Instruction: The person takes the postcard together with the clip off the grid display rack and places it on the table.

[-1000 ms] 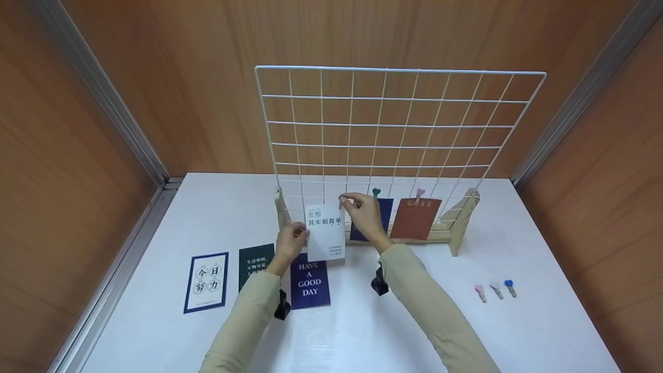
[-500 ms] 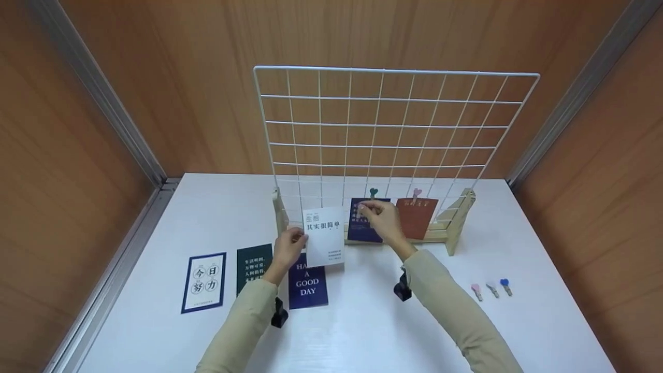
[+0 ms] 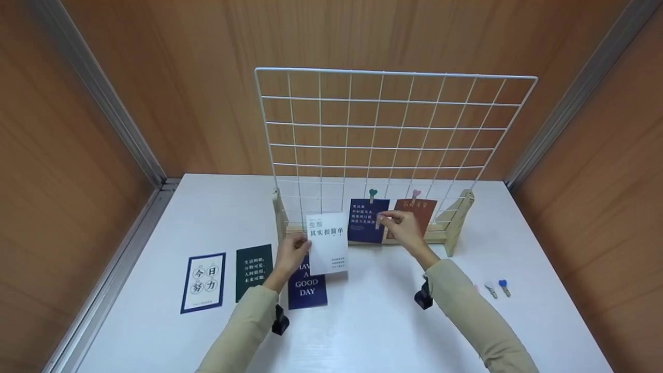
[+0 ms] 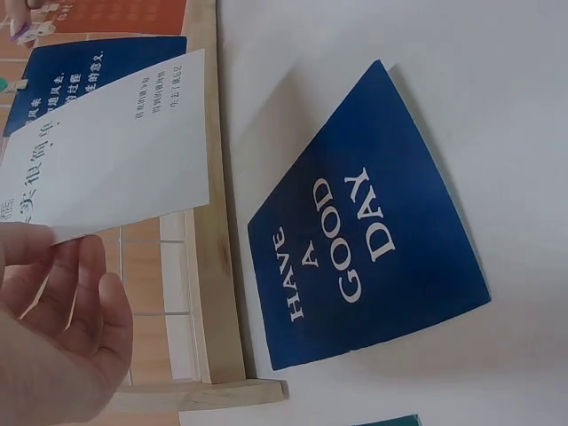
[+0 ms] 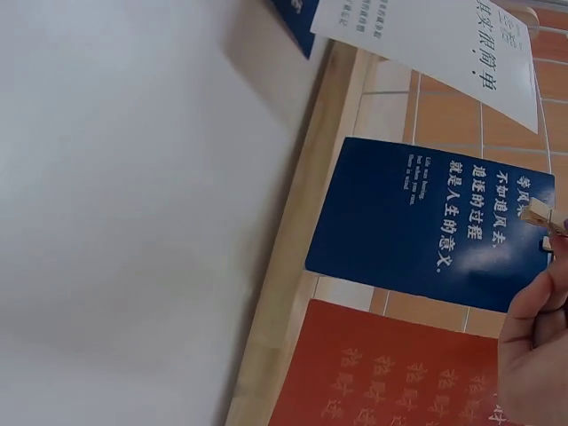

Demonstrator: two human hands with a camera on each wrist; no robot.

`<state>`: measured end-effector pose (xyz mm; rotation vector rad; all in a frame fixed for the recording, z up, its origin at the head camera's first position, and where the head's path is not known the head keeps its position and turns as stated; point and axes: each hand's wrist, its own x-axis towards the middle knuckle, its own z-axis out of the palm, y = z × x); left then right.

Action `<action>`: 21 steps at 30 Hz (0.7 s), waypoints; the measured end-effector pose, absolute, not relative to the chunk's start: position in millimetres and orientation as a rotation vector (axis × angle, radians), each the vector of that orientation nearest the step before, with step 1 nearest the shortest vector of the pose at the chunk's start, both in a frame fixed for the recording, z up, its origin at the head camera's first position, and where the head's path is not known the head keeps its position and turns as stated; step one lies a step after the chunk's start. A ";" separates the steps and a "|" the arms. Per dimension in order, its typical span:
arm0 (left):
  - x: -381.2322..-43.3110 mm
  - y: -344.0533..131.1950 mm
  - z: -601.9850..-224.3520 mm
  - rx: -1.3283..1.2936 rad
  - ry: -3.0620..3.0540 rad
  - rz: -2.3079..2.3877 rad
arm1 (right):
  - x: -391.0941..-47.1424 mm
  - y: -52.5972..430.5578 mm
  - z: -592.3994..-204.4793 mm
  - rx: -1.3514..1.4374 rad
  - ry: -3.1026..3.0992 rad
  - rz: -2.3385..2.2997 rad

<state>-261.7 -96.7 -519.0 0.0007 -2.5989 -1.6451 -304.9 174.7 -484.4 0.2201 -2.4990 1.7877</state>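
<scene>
My left hand (image 3: pixel 291 256) pinches the left edge of a white card (image 3: pixel 328 246) with dark printed characters, held up in front of the grid's lower left part. My right hand (image 3: pixel 406 230) pinches a small wooden clip (image 5: pixel 538 215) between thumb and fingers. It is in front of the blue card (image 3: pixel 365 220) and the red card (image 3: pixel 423 207), to the right of the white card and apart from it. A green heart clip (image 3: pixel 373 194) fastens the blue card to the white wire grid (image 3: pixel 383 126); a pink heart clip (image 3: pixel 416 194) fastens the red one.
On the table lie a blue "HAVE A GOOD DAY" card (image 3: pixel 308 291), a dark green card (image 3: pixel 254 269) and a blue-bordered white card (image 3: pixel 203 282). Loose clips, one with a blue heart (image 3: pixel 503 287), lie right of my right sleeve. Wooden feet (image 3: pixel 459 223) support the grid.
My right hand has moved right and down, away from the white card's top corner, still pinching the clip. The left hand has lowered the white card slightly.
</scene>
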 end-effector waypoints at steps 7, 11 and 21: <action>-254.6 -93.6 -526.7 -0.031 -2.605 -1.654 | -301.7 192.5 -490.4 0.180 -2.515 1.843; -251.2 -91.2 -530.9 -0.011 -2.614 -1.676 | -298.5 204.5 -492.2 0.180 -2.559 1.848; -245.8 -83.4 -543.0 0.099 -2.697 -1.831 | -289.1 237.7 -498.4 0.230 -2.608 1.911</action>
